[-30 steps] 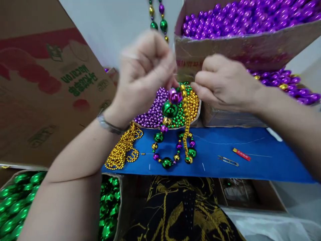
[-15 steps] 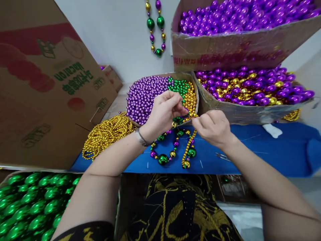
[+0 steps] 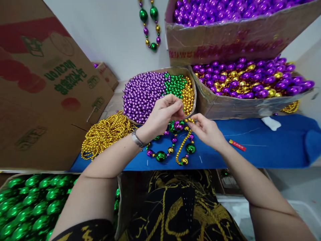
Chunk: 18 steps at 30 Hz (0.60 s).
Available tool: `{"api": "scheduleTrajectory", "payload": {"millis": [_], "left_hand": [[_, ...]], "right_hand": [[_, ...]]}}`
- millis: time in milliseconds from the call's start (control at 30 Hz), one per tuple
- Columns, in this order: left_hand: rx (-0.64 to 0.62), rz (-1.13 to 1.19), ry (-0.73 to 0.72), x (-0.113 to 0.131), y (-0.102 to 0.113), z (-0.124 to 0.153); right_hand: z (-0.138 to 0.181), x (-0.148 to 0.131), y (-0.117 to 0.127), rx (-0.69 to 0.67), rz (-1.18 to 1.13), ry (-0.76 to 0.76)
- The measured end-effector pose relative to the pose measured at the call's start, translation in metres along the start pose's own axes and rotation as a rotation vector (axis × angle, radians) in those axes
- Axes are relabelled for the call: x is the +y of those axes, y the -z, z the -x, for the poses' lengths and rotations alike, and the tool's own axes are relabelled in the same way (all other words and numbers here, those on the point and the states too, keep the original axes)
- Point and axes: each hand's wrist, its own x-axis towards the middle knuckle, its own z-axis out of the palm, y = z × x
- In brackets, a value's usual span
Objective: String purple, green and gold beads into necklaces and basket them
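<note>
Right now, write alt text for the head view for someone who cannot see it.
A left hand and right hand pinch the top of a purple, green and gold bead necklace above a blue cloth. Behind sit a tray of small beads, gold bead strands at left and a box of purple beads at right.

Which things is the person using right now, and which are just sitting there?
In use: left hand and right hand, both pinching; bead necklace; gold bead strand.
Lying about: hanging necklace on the wall; boxed green beads; red packet; white cloth.
</note>
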Motion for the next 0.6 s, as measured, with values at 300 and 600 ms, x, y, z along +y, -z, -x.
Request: {"api": "scheduleTrajectory", "payload": {"millis": [300,600], "left_hand": [[-0.226,-0.177,0.105,-0.036,0.02,0.004],[-0.191,-0.05,0.124,-0.042,0.023,0.004]], "right_hand": [[-0.007,0.012,-0.023,0.294,0.568,0.381],[0.007,0.023,-0.031,0.371,0.555,0.451]]}}
